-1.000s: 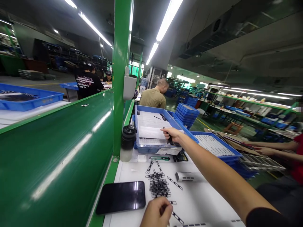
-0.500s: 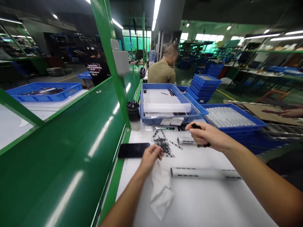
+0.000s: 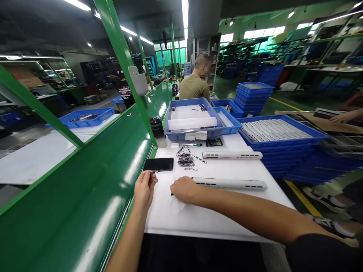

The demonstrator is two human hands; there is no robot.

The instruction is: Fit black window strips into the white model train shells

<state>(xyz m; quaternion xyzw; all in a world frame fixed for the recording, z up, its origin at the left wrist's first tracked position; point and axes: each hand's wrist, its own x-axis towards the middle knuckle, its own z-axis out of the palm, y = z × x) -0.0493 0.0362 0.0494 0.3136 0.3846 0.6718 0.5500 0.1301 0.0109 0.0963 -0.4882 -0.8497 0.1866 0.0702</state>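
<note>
My left fingers (image 3: 146,176) are pinched together on a thin dark strip (image 3: 159,171), which now sits right by the near edge of the phone (image 3: 160,164). Beyond and between my two hands lies a loose pile of black strips (image 3: 185,159) on the tabletop (image 3: 221,221). My right fingers (image 3: 176,186) have come in from the right, low over the tabletop; they are curled closed around a small black thing (image 3: 171,194), mostly hidden. Just under them is a crumpled white sheet (image 3: 178,206). With both hands drawn in, I judge the strip and the near slotted white bar (image 3: 244,184), right of my right fingers, easy to reach. Another slotted bar (image 3: 232,155) lies beyond it; farther right is a blue bin (image 3: 286,143) of similar bars.
</note>
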